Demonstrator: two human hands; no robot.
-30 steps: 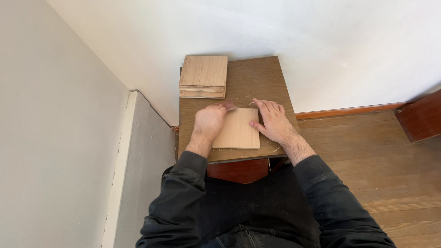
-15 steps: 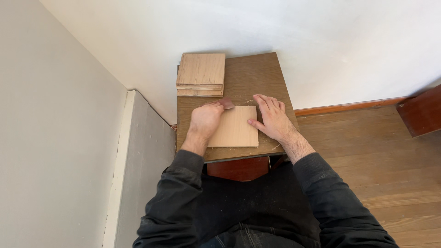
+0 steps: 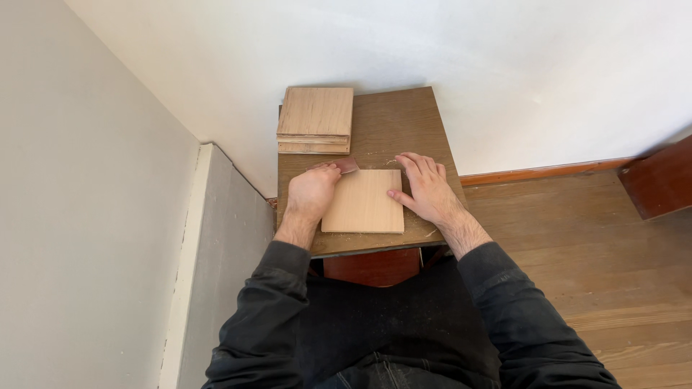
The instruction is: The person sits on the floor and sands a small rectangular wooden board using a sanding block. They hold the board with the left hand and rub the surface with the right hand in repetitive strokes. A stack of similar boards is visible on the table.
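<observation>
Frame centre: square panel (image 3: 362,201) flat on table (image 3: 404,122). Left hand (image 3: 311,193) pinches sandpaper (image 3: 347,166) at its top-left corner; right hand (image 3: 427,189), fingers spread flat, pins right edge. Panel may slide if pressure slackens.

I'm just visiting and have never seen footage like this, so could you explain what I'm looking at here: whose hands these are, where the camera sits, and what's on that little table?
There is no machine here. A person wears one camera on the head, so the picture looks down past dark sleeves at their own two bare hands.

In front of them stands a small brown table pushed into the corner of a white-walled room with a wooden floor. On it lies a pale square wooden panel, flat. The right hand rests spread on the panel's right edge, seemingly steadying it. The left hand sits at the panel's left edge and pinches a small reddish-brown piece, possibly sandpaper, at the panel's upper corner. Behind, at the table's back left, sits a stack of similar wooden panels.
</observation>
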